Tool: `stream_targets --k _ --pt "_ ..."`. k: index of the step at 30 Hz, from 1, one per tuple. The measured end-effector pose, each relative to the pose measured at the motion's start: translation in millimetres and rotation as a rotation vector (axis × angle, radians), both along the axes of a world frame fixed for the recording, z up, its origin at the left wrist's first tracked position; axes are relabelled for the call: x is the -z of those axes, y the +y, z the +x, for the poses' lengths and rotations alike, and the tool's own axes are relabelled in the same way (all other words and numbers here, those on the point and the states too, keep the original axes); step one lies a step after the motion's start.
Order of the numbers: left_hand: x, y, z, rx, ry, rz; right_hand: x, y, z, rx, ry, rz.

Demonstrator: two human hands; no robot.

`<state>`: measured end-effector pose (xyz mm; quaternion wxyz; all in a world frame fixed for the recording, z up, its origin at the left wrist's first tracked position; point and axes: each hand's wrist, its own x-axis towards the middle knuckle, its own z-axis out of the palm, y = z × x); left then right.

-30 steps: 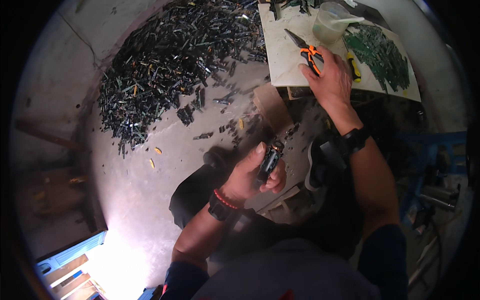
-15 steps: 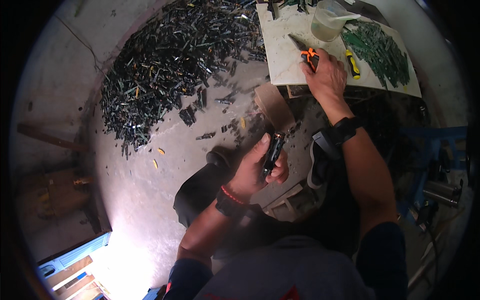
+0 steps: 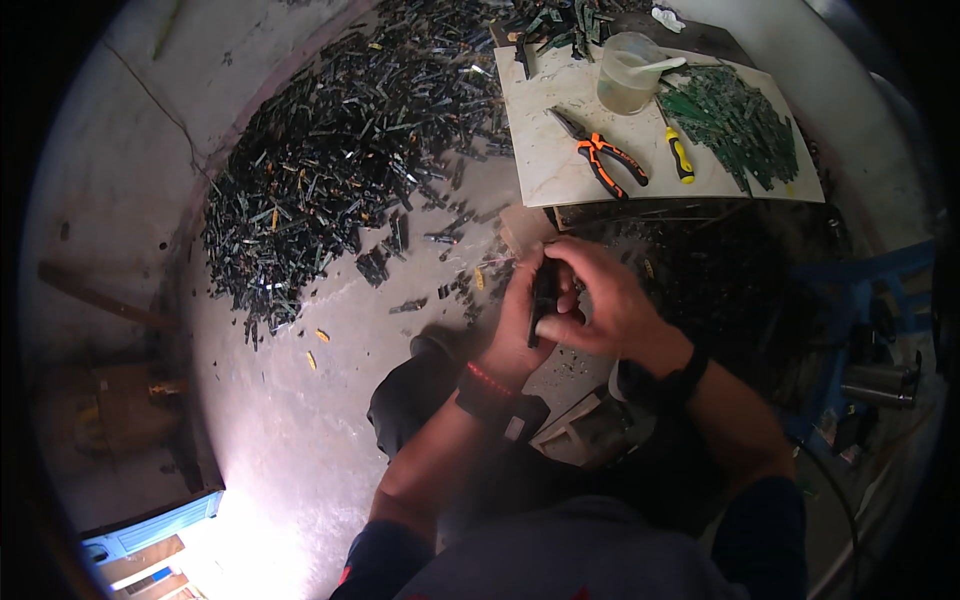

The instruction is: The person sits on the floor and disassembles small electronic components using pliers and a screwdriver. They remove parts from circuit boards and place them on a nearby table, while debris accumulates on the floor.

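Observation:
My left hand (image 3: 520, 320) and my right hand (image 3: 600, 300) meet in front of me, both gripping a small dark narrow strip-shaped part (image 3: 544, 300) held upright between the fingers. Orange-handled pliers (image 3: 603, 155) lie on a pale board (image 3: 560, 170) beyond my hands, untouched. Next to them sit a yellow-handled screwdriver (image 3: 679, 152), a clear plastic cup (image 3: 626, 75) and a heap of green circuit-board strips (image 3: 740, 120).
A large pile of dark strip-shaped parts (image 3: 340, 150) spreads over the concrete floor to the upper left. My dark-trousered knee (image 3: 420, 390) is below the hands. A blue frame (image 3: 860, 300) stands at the right, and a wooden block (image 3: 520, 228) rests near the board.
My right hand left the pliers on the board and came back down to join the left hand on the dark part.

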<state>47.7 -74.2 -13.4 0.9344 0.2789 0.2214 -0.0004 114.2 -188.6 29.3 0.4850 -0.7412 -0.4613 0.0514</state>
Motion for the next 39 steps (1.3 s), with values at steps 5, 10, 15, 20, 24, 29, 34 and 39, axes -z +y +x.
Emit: stream_targets --k 5,10,15,20,24,29,34,39 --pt "12.9 10.7 11.8 0.069 -0.104 -0.123 9.2 4.5 -0.8 -0.067 0.005 -0.106" --pt "32.5 9.2 2.8 -0.009 -0.271 0.566 17.3 11.5 0.1 -0.078 -0.235 -0.166" --pt "36.4 15.8 11.2 -0.058 -0.064 -0.182 11.7 15.2 3.0 -0.094 0.228 -0.07" --pt "13.4 20.9 5.8 0.08 -0.063 -0.163 7.6 8.0 27.4 -0.113 0.848 0.033" --pt "-18.1 20.4 -3.7 0.125 -0.071 -0.056 -0.4 3.4 56.4 -0.16 0.794 -0.06" --pt "-25.5 22.7 -20.1 0.183 0.046 0.196 -10.7 3.6 61.9 -0.174 0.859 -0.126" --pt "-34.8 16.8 -36.8 0.201 0.122 0.221 -18.0 6.3 55.7 -0.106 1.032 0.009" --pt "-27.7 24.9 -46.4 0.212 0.093 0.066 -21.1 8.6 51.9 -0.145 0.996 -0.058"
